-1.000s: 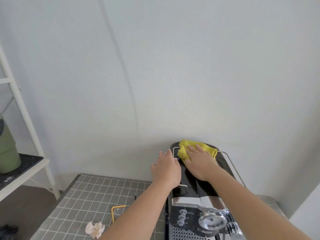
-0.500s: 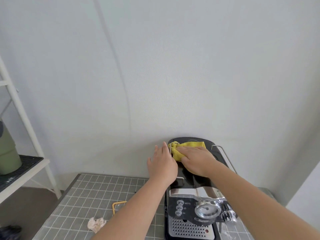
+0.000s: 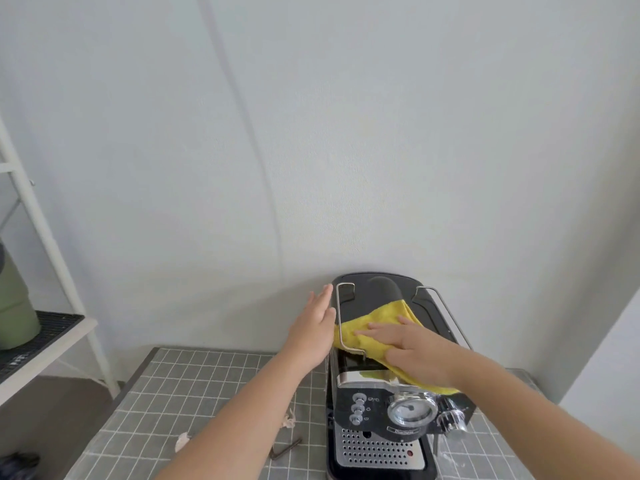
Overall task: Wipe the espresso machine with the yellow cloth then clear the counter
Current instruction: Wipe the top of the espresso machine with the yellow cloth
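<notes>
A black and chrome espresso machine (image 3: 377, 420) stands on the grey tiled counter (image 3: 194, 386) against the white wall. The yellow cloth (image 3: 384, 318) lies spread across the machine's black top. My right hand (image 3: 412, 351) presses flat on the cloth, fingers pointing left. My left hand (image 3: 313, 329) rests flat against the machine's upper left side, fingers straight, holding nothing. A chrome rail runs along each side of the top.
Crumpled paper scraps (image 3: 289, 419) and a small dark bent tool (image 3: 285, 448) lie on the counter left of the machine, partly behind my left forearm. A white shelf (image 3: 52, 344) at the left carries a green container (image 3: 15, 306).
My right hand has dragged the cloth from the back of the machine's top toward the front, and the cloth has spread out. My left hand stays on the left side. The view has tilted down.
</notes>
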A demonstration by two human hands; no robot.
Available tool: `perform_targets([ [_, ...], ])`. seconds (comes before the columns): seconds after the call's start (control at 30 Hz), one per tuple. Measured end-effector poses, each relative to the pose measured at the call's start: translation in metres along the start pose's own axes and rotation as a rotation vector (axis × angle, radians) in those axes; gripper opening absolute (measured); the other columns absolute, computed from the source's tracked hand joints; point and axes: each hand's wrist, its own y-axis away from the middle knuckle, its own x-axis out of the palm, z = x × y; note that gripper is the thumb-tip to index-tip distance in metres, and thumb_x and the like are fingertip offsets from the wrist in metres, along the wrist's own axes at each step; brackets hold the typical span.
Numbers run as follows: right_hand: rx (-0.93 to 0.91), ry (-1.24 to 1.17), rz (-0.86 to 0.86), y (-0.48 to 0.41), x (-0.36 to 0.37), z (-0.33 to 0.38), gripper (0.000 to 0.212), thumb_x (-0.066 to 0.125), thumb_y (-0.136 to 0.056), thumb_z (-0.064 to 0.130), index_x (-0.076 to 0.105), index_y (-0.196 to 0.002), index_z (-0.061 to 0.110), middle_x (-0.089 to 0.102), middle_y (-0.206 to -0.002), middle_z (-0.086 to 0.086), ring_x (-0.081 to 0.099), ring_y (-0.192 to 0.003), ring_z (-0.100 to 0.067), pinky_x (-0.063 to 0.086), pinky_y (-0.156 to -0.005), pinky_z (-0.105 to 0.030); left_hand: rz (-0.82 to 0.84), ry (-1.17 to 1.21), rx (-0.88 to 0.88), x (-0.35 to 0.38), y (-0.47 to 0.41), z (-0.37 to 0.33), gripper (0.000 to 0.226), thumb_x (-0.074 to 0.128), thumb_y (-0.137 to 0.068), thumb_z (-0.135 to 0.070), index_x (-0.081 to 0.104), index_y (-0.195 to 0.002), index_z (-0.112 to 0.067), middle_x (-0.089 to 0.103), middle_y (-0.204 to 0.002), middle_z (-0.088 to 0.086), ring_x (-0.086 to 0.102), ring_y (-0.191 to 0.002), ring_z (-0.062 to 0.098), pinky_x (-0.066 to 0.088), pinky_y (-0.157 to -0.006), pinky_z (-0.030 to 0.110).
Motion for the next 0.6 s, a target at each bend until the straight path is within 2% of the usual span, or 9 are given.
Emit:
perform_targets([
  [0.07,0.046,-0.059,-0.043,0.004,-0.004,-0.006,0.051,0.033,-0.094,0.014,0.038,-0.14,0.037,0.024,-0.144,0.024,0.004,-0.14,0.003,-0.007,-0.115,-0.027,0.07,-0.102,0.03,0.002,-0.002,-0.002,0.051,0.026,-0.104,-0.024,0.012,-0.153,-0.027,0.0,-0.161,-0.01,-0.006,-0.148,0.007,0.003,-0.121,0.034],
  [0.17,0.212,0.135,-0.164,-0.024,-0.007,-0.009,0.054,0.031,-0.096,0.027,0.017,-0.148,0.027,0.007,-0.157,0.014,-0.002,-0.145,-0.01,0.001,-0.118,-0.042,0.142,-0.288,0.052,0.01,-0.004,-0.005,0.053,0.025,-0.104,-0.026,0.007,-0.153,-0.022,-0.007,-0.161,-0.011,-0.008,-0.147,0.006,0.002,-0.122,0.04],
  [0.23,0.369,0.203,-0.22,-0.051,-0.007,-0.011,0.061,0.03,-0.093,0.041,0.008,-0.149,0.03,-0.005,-0.159,0.007,-0.005,-0.146,-0.022,0.005,-0.116,-0.054,0.14,-0.345,0.043,0.012,-0.003,-0.006,0.053,0.022,-0.104,-0.024,0.005,-0.153,-0.022,-0.009,-0.16,-0.012,-0.008,-0.148,0.006,0.0,-0.122,0.041],
  [0.33,0.489,0.22,-0.218,-0.072,-0.003,-0.009,0.062,0.028,-0.092,0.051,0.004,-0.148,0.038,-0.012,-0.159,0.0,-0.008,-0.144,-0.035,0.003,-0.111,-0.063,0.147,-0.376,0.045,0.009,-0.001,-0.008,0.053,0.02,-0.104,-0.024,0.003,-0.154,-0.023,-0.01,-0.16,-0.012,-0.008,-0.148,0.006,0.0,-0.121,0.042],
  [0.4,0.46,0.264,-0.201,-0.059,0.006,-0.003,0.057,0.026,-0.095,0.049,0.006,-0.147,0.038,-0.013,-0.158,-0.002,-0.009,-0.144,-0.038,0.002,-0.112,-0.061,0.15,-0.379,0.036,0.009,-0.002,-0.007,0.052,0.021,-0.104,-0.023,0.004,-0.154,-0.023,-0.009,-0.16,-0.013,-0.007,-0.148,0.007,0.001,-0.122,0.042],
  [0.47,0.35,0.289,-0.199,-0.03,0.016,0.006,0.053,0.026,-0.098,0.043,0.009,-0.148,0.035,-0.01,-0.159,-0.001,-0.012,-0.144,-0.036,0.002,-0.115,-0.055,0.142,-0.331,0.031,0.009,-0.005,-0.006,0.052,0.022,-0.104,-0.021,0.006,-0.154,-0.022,-0.007,-0.161,-0.012,-0.004,-0.148,0.006,0.003,-0.122,0.04],
  [0.6,0.088,0.285,-0.323,0.038,0.05,0.019,0.053,0.036,-0.098,0.024,0.02,-0.148,0.029,0.009,-0.157,0.011,-0.007,-0.146,-0.017,-0.001,-0.118,-0.038,0.151,-0.212,0.004,0.01,-0.011,-0.006,0.054,0.024,-0.103,-0.017,0.007,-0.154,-0.022,-0.008,-0.16,-0.015,0.007,-0.148,0.009,0.01,-0.116,0.025],
])
